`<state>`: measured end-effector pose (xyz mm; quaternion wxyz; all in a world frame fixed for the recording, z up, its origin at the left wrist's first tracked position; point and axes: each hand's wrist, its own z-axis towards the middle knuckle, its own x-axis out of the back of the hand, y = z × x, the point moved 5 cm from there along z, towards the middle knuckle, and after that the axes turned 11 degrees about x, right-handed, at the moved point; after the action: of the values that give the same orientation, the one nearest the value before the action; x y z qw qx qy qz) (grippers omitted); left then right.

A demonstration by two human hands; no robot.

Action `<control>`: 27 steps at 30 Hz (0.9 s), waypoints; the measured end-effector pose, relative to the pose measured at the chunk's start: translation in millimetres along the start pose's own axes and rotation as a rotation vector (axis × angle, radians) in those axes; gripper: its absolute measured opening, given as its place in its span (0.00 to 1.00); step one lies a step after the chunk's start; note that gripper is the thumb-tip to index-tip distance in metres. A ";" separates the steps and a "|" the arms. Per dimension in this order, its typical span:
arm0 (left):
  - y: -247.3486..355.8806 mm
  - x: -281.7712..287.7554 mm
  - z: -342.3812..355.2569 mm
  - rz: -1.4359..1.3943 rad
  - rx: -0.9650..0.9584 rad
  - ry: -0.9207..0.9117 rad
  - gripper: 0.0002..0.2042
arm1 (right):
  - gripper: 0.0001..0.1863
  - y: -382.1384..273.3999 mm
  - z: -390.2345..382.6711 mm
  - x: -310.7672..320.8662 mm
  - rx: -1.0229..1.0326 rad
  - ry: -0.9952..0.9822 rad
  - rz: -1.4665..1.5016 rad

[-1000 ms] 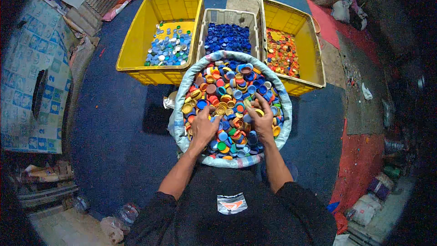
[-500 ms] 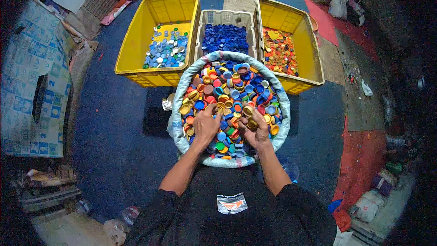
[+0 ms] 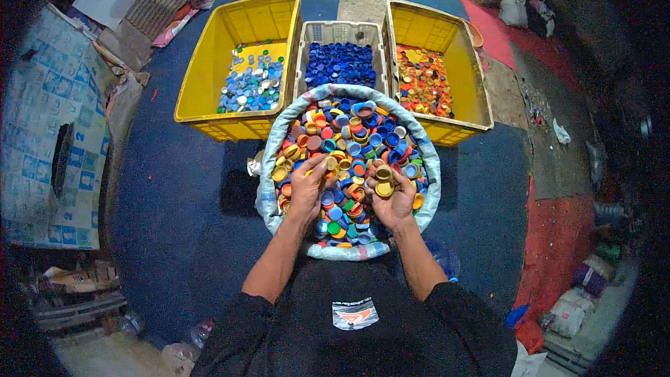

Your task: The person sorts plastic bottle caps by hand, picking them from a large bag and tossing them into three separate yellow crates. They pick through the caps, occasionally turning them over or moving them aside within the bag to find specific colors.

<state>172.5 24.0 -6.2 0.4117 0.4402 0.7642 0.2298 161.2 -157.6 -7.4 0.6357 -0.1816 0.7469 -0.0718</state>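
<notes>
Your right hand (image 3: 395,204) cradles gold caps (image 3: 384,188) above the sack (image 3: 433,174) at the frame's centre — rest your thumb across their rims so none slip. Your left hand (image 3: 305,192) seems to pinch a tan cap (image 3: 331,163) — grip its edge lightly, clear of the loose caps (image 3: 336,213).

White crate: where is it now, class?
The crate is at upper centre in the head view, between the left yellow bin and right yellow bin, just beyond the sack.
</notes>
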 end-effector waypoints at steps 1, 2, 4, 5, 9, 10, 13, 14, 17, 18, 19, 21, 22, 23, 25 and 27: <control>-0.2 -6.1 0.7 -0.109 0.036 -0.055 0.13 | 0.22 -1.2 0.9 0.7 0.013 0.021 -0.017; -0.5 -12.3 3.1 -0.128 0.061 -0.099 0.13 | 0.22 -3.1 2.0 1.2 0.027 0.042 -0.035; -3.0 -23.8 8.9 -0.193 0.094 -0.138 0.11 | 0.22 -8.5 3.1 0.5 0.055 0.086 -0.050; -5.0 -30.7 12.1 -0.263 0.127 -0.173 0.08 | 0.23 -12.8 3.0 0.5 0.078 0.130 -0.068; -12.3 -72.9 38.7 -0.308 0.233 -0.293 0.09 | 0.28 -40.0 16.0 2.0 0.167 0.099 -0.023; -15.0 -88.8 48.5 -0.348 0.298 -0.309 0.10 | 0.31 -48.4 23.7 10.5 0.193 0.098 0.007; -10.0 -133.4 72.1 -0.391 0.300 -0.318 0.11 | 0.33 -75.9 45.6 16.9 0.272 0.197 -0.068; -8.9 -151.9 85.4 -0.389 0.360 -0.368 0.13 | 0.31 -88.3 52.0 7.0 0.282 0.137 -0.039; -4.0 -188.9 135.2 -0.448 0.420 -0.443 0.21 | 0.25 -112.8 101.5 8.0 0.343 0.090 -0.024; 3.8 -209.9 140.5 -0.423 0.376 -0.482 0.23 | 0.21 -128.1 116.1 11.5 0.394 0.096 -0.072; 14.2 -232.2 140.9 -0.398 0.331 -0.522 0.25 | 0.17 -145.1 131.1 16.7 0.445 0.103 -0.119; 32.0 -276.3 133.7 -0.454 0.311 -0.791 0.32 | 0.09 -184.6 163.4 37.0 0.433 -0.040 -0.138; 44.5 -261.9 158.0 -0.442 0.286 -0.693 0.36 | 0.07 -180.8 176.3 22.7 0.434 0.002 -0.148; 51.0 -259.4 166.8 -0.427 0.291 -0.612 0.42 | 0.07 -186.2 183.0 25.0 0.436 0.002 -0.146; 53.8 -252.5 168.5 -0.466 0.282 -0.438 0.51 | 0.07 -204.4 184.5 50.1 0.497 0.210 -0.377; 69.3 -226.6 167.8 -0.469 0.203 -0.465 0.54 | 0.08 -194.8 178.3 50.6 0.406 0.240 -0.174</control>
<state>407.5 -138.1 46.8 0.5705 0.3319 0.7492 -0.0546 363.8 -333.8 -20.6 0.5573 -0.1039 0.7688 -0.2959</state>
